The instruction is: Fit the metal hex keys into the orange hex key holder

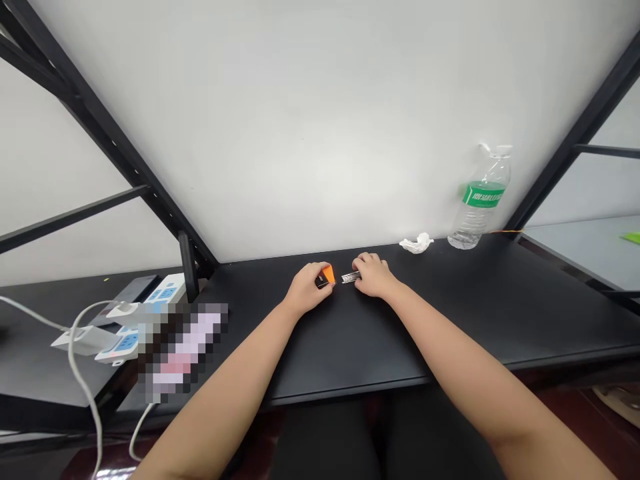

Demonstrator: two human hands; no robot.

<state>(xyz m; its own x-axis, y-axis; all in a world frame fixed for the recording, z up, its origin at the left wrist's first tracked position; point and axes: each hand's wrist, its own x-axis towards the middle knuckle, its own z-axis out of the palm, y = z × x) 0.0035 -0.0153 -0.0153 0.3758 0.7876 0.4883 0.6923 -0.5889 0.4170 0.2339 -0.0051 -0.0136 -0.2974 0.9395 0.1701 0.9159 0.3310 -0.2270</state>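
My left hand (305,288) is closed around a small orange piece (329,274), pinched between thumb and fingers. Something dark shows inside that grip, but its kind cannot be made out. A short gap to the right, my right hand (373,275) has its fingers closed over a bundle of several thin silver rods (350,277). The rods' ends stick out leftward, toward the orange piece. Both hands are low over the middle of the black desk (350,340), near its back; my right palm hides the rest of the rods.
A clear water bottle (483,200) with a green label stands against the wall at right, beside a crumpled tissue (417,243). At left are a white power strip (167,290) with plugged-in adapters, a cable (80,373) and a blurred-out flat object (193,347). Black metal frames (140,173) flank the desk.
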